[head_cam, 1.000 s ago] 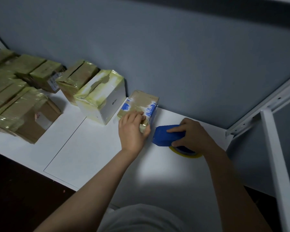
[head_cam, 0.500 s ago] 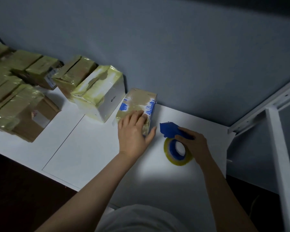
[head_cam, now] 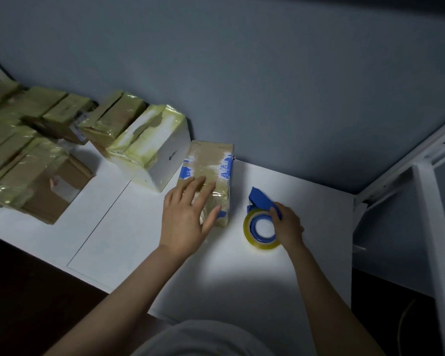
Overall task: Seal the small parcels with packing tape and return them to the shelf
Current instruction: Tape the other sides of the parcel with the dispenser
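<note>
from my feed i see a plain blue-grey wall (head_cam: 267, 73) filling the top half, dim and unbroken. below it lies a white shelf board (head_cam: 129, 253), with a thin seam (head_cam: 98, 222) running front to back through its left part. a pool of brighter light (head_cam: 242, 276) sits on the board's near middle; the rest is in shade. at right a white metal upright (head_cam: 437, 227) meets a slanting white rail (head_cam: 409, 155). lower left i make out only dark floor (head_cam: 23, 304).
</note>
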